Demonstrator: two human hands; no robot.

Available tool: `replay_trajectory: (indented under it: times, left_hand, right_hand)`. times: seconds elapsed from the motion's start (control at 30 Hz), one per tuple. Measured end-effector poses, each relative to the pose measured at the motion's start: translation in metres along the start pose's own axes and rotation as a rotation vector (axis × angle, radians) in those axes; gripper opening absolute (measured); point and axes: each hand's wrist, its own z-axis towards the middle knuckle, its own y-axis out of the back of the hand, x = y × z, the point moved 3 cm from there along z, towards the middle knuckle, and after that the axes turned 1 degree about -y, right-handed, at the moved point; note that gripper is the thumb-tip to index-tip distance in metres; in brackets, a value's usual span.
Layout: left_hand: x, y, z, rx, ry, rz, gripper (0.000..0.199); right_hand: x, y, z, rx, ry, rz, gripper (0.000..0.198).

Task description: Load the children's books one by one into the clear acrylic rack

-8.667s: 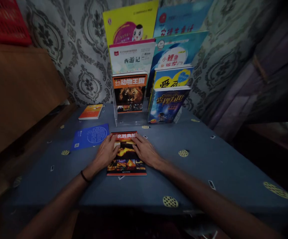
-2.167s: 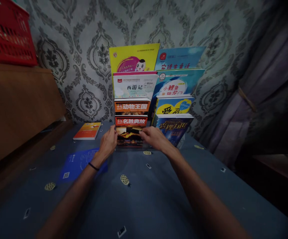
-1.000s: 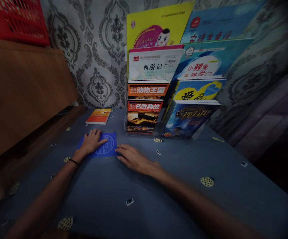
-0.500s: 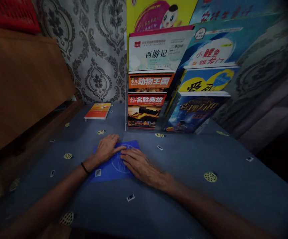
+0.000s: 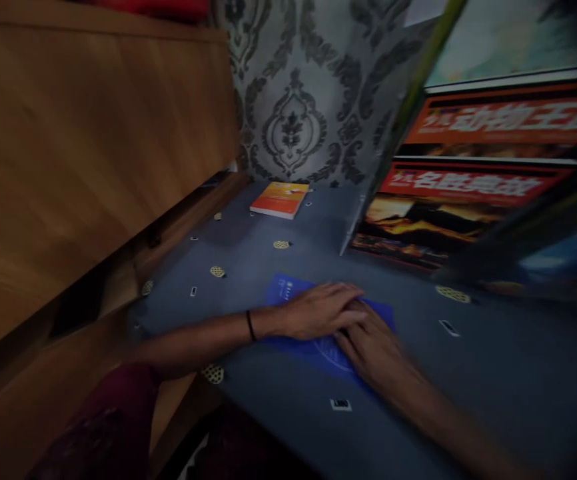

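Observation:
A flat blue sheet or thin booklet lies on the grey-blue table, with white print and part of a white circle showing. My left hand rests flat across it from the left, fingers stretched out and overlapping the fingers of my right hand. From the right, my right hand lies palm down on the blue sheet, its fingers also extended. Neither hand grips anything. Both hands hide the middle of the sheet. A dark band circles my left wrist.
An orange book lies near the patterned wall. At the right stands a display rack holding several books, among them a red-and-black one. A wooden cabinet rises on the left, beside the table's edge.
The view has turned left and closer, so everything sits further right. My left hand has moved over the fingers of my right hand; the two were only meeting at the fingertips before.

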Motion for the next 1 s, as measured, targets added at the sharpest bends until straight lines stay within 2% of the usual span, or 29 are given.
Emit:
replay_trajectory:
  times: [0.13, 0.23, 0.37, 0.57, 0.8, 1.0]
  left_hand:
    - [-0.001, 0.004, -0.015, 0.148, 0.023, 0.026, 0.07]
    - [0.011, 0.011, -0.027, 0.179, 0.029, 0.099, 0.076]
    - [0.037, 0.022, -0.044, 0.171, 0.075, 0.224, 0.08]
    - [0.064, 0.027, -0.063, 0.102, 0.143, 0.358, 0.075]
    - [0.066, 0.023, -0.065, 0.039, 0.098, 0.409, 0.071]
    - [0.064, 0.024, -0.065, 0.035, 0.113, 0.437, 0.071]
  right_hand:
    - [-0.006, -0.004, -0.003, 0.042, -0.038, 0.005, 0.053]
    - [-0.015, -0.01, -0.009, 0.074, -0.097, -0.053, 0.06]
    - [-0.017, -0.011, -0.014, 0.139, -0.147, -0.107, 0.062]
    - [0.0, 0.007, -0.007, 0.223, -0.191, -0.111, 0.063]
    - [0.005, 0.018, -0.002, 0.258, -0.274, -0.092, 0.069]
    - [0.003, 0.03, 0.006, 0.29, -0.377, -0.146, 0.069]
